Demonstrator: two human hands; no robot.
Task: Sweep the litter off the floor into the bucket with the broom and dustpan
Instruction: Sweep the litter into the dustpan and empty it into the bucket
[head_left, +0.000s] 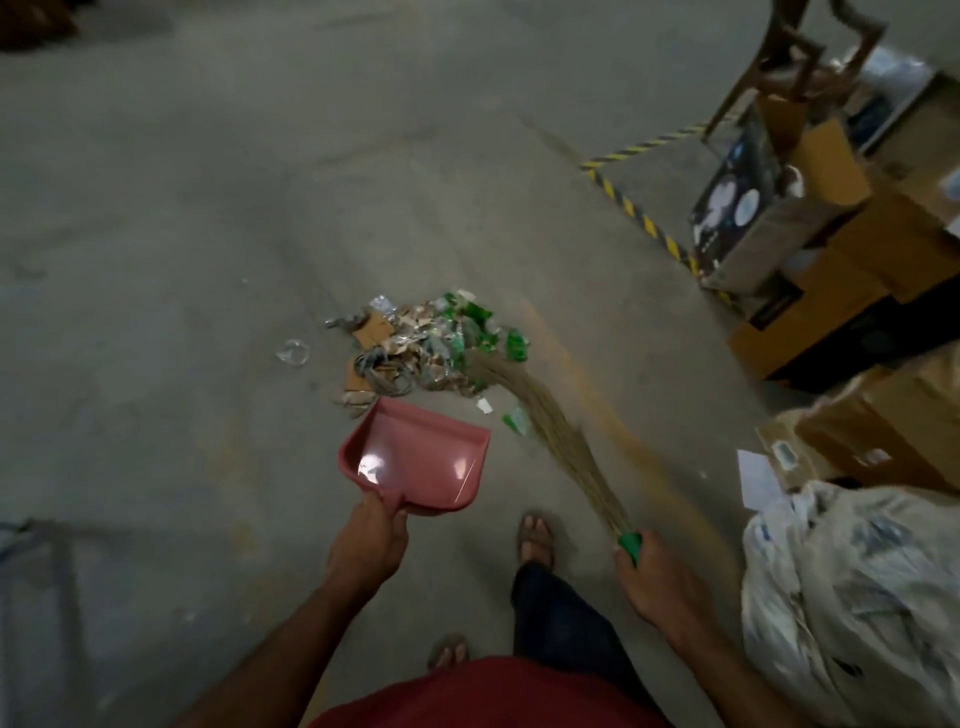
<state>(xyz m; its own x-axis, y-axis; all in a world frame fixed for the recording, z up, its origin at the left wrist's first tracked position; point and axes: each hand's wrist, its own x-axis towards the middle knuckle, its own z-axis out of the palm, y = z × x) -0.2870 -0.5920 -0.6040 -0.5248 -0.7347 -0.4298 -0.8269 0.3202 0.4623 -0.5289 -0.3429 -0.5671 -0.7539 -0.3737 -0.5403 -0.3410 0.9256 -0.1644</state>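
Note:
A pile of litter, made of green wrappers, cardboard scraps and foil, lies on the concrete floor ahead of me. My left hand grips the handle of a pink dustpan, whose open mouth faces the pile just short of it. My right hand grips the green handle of a grass broom. The broom's bristles reach the right side of the pile. No bucket is in view.
Cardboard boxes and a brown chair stand at the right behind yellow-black floor tape. A full white sack sits at the lower right. A clear plastic scrap lies left of the pile. My sandalled foot stands between my hands.

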